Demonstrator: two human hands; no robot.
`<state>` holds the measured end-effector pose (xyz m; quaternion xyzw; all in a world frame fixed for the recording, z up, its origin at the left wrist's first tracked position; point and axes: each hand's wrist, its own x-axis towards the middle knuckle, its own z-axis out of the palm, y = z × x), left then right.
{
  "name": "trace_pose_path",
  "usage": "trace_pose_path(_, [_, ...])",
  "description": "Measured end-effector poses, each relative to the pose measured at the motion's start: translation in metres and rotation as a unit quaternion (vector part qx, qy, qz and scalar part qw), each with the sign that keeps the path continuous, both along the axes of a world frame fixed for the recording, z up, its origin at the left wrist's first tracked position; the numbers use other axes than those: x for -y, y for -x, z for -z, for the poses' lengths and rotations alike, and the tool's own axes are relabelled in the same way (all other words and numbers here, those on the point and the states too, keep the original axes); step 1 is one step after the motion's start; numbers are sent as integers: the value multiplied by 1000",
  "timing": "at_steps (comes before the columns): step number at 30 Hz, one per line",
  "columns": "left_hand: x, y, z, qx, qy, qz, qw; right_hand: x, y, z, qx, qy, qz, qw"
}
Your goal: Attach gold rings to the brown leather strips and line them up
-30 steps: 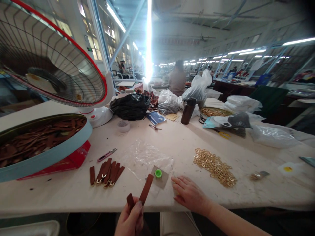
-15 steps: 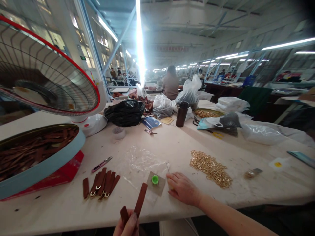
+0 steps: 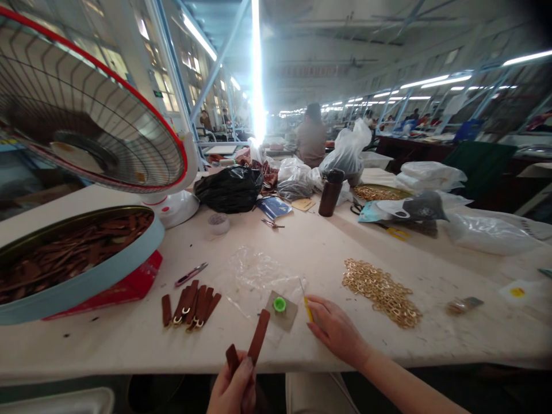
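Near the table's front edge, my left hand [image 3: 236, 388] pinches a brown leather strap [image 3: 259, 336], its two ends sticking up apart; whether this is one bent strap or two is hidden by the fingers. My right hand [image 3: 336, 330] is closed around the yellow handle of an awl [image 3: 309, 309], its thin metal point directed away from me. Between the hands lies a grey square pad [image 3: 287, 319] with a small round green container [image 3: 279, 305] on it. A pile of gold metal rings [image 3: 382, 293] lies right of my right hand. Several leather straps with gold rings [image 3: 196, 305] lie to the left.
On the left stand a large round tray of leather pieces [image 3: 129, 253] and a fan [image 3: 170, 172]. Thread snips [image 3: 191, 275], clear plastic film [image 3: 259, 270] and a tape roll [image 3: 218, 223] lie mid-table. Farther back are a dark bottle [image 3: 331, 195], a black bag [image 3: 228, 190] and plastic bags.
The view has turned slightly left, so things appear farther right. My right hand has shifted on the awl, exposing more of its yellow handle. My left hand still holds the strap.
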<state>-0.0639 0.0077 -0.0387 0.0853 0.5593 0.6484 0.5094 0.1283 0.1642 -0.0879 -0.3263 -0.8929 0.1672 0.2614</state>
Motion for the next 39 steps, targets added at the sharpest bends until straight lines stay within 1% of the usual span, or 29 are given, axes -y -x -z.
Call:
trace_pose_path(3, [-2,-4,0,7,-7,-8,1000,4,-5,6,-88,50,70,992])
trace_pose_path(6, [-10,-12,0,21,-24,7,999,5,-8,12,-156,94,126,975])
trace_pose_path(8, [-16,-18,-1,28,-29,29,999,4,-10,15,-222,144,147,953])
trace_pose_path(10, [-22,-24,-2,29,-31,44,998,4,-10,17,-289,199,157,923])
trace_pose_path(12, [-27,-28,-3,25,-25,55,998,4,-11,18,-322,230,157,905])
trace_pose_path(14, [-29,-31,-5,19,-18,64,998,5,-11,19,-324,239,158,902])
trace_pose_path(17, [-31,-34,-9,9,-25,74,997,6,-10,17,-304,242,154,909])
trace_pose_path(20, [-31,-35,-16,3,-40,72,997,7,-9,16,-281,241,142,918])
trace_pose_path(25, [-29,-35,-24,-5,-52,71,996,9,-9,16,-265,242,147,922])
trace_pose_path(32, [-30,-32,-22,-37,-49,59,996,8,-12,18,-234,243,156,928])
trace_pose_path(35, [-29,-26,-21,-36,-43,43,997,7,-14,22,-220,244,168,929])
trace_pose_path(39, [-26,-14,-14,-31,-28,15,999,6,-17,26,-200,242,180,932])
